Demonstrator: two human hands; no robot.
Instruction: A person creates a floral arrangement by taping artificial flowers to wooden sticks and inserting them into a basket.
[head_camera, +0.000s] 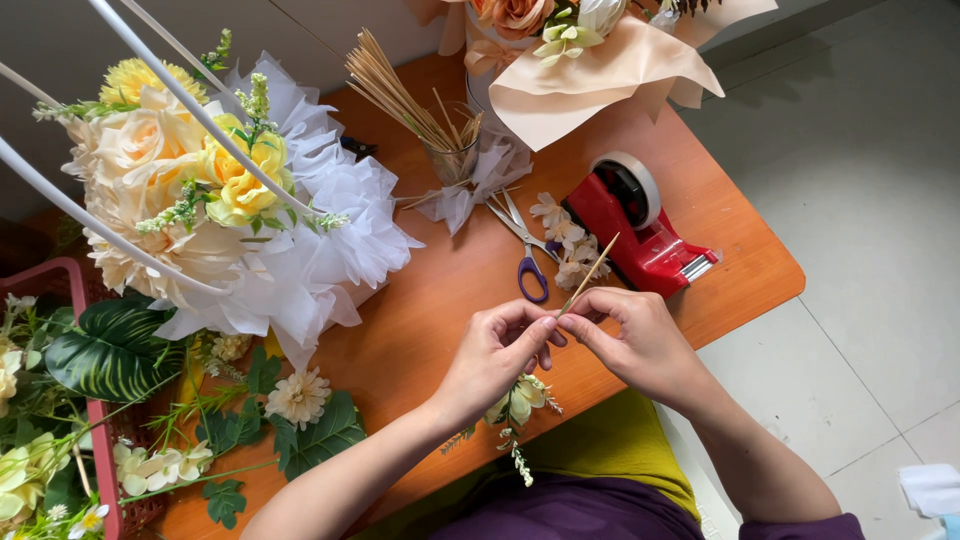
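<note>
pinching a thin wooden skewer (590, 275) betw. both hands, over the front edge of the orange table (440, 290). skewer tilts up and away to the right, upper tip over the pale blossoms (565, 245). left hand (495, 355): thumb + forefinger closed on the lower end of the skewer. right hand (640, 335): fingertips closed on the skewer just above the left's pinch; the two hands touch at the fingertips. a small cream flower sprig (520, 400) w/ green bits hangs below the left hand; cannot tell if the hand holds it or it only lies under.

surroundings, nearest first:
- scissors (525, 250) w/ purple handles, blades shut, flat on table just beyond the hands.
- pale blossoms beside the scissors, touching the red tape dispenser (640, 225), which sits to the right.
- clear glass (450, 155) full of upright skewers, farther back, white wrap at its base.
- peach-wrapped bouquet (590, 60) at the far edge.
- large yellow/cream bouquet (200, 180) in white wrap at left, white bars across it.
- loose leaves + a cream daisy-like flower (298, 397) near left front of table.
- red basket (100, 440) of greenery at far left.
</note>
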